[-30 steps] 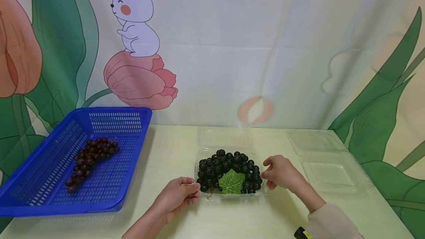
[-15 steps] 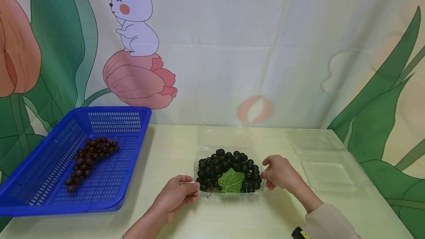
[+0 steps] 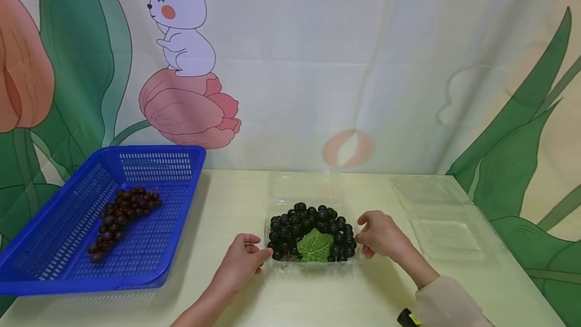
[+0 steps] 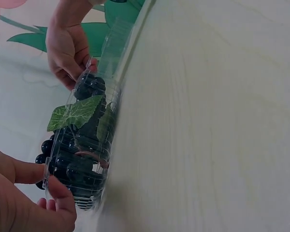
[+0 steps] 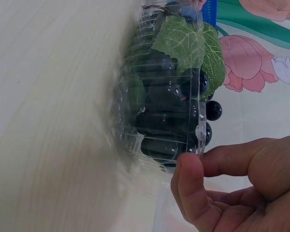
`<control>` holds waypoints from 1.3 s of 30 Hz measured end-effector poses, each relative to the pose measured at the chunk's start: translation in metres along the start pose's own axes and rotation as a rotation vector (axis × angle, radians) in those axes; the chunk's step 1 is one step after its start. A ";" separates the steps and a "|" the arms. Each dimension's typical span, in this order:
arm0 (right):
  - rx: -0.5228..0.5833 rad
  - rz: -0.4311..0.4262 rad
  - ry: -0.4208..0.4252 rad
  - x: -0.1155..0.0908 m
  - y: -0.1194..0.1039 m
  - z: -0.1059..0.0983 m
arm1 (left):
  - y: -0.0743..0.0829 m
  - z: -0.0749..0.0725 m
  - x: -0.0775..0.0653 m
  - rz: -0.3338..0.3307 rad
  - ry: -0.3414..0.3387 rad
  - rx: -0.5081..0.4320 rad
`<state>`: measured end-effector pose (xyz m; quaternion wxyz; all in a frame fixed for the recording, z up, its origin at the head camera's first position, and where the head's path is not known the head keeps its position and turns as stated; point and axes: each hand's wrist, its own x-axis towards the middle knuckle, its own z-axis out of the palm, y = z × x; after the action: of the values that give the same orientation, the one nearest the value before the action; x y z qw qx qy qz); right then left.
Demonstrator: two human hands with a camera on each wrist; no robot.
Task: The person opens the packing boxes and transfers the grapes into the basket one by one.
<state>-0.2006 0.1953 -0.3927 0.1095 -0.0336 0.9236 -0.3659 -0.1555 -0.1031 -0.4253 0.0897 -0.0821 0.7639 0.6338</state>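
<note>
In the head view, a clear plastic clamshell box [image 3: 313, 267] with its lid raised behind holds a bunch of black grapes [image 3: 285, 231] and a green leaf [image 3: 315, 246]. My left hand [image 3: 240, 261] is at its near left corner; the left wrist view shows thumb and a finger on either side of the rim [image 4: 47, 176], pinching it. At the right side, my right hand [image 3: 381, 234] pinches the rim [image 5: 200, 130] between thumb and index finger. Several grapes stand above the rim, and the box's base rests on the table.
To the left stands a blue plastic basket [image 3: 181, 254] with a bunch of dark red grapes [image 3: 120, 221] inside. Another open clear clamshell box [image 3: 449, 238] lies at the right of the pale table [image 3: 317, 302]. A printed curtain [image 3: 290, 90] hangs behind.
The left hand's fingers have spread slightly from the thumb at the box's corner. The right hand stays at its side. The whole head view has shifted slightly; the grapes lie as before.
</note>
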 end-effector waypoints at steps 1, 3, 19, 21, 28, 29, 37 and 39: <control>0.000 -0.001 0.000 0.000 0.000 0.000 | 0.000 0.000 0.000 0.017 0.009 0.020; -0.001 0.001 0.001 0.000 0.000 0.000 | -0.001 0.001 0.000 0.053 0.028 0.075; 0.001 -0.012 0.000 -0.001 -0.001 -0.001 | 0.005 0.010 -0.011 0.465 0.125 0.589; 0.000 -0.015 -0.002 -0.001 -0.001 -0.001 | 0.007 0.010 -0.011 0.491 0.130 0.616; -0.010 -0.015 -0.006 -0.001 -0.002 -0.002 | 0.018 0.011 -0.013 0.555 0.138 0.661; -0.009 -0.011 -0.007 -0.001 -0.002 -0.002 | 0.019 0.011 -0.014 0.553 0.133 0.665; -0.003 0.006 -0.006 -0.001 -0.002 -0.002 | 0.028 0.019 -0.020 0.533 0.099 0.696; -0.004 0.006 -0.006 -0.001 -0.002 -0.002 | 0.029 0.021 -0.021 0.538 0.095 0.709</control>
<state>-0.2000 0.1951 -0.3895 0.1132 -0.0324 0.9242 -0.3634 -0.1413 -0.0771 -0.3958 -0.0910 0.1262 0.9314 0.3292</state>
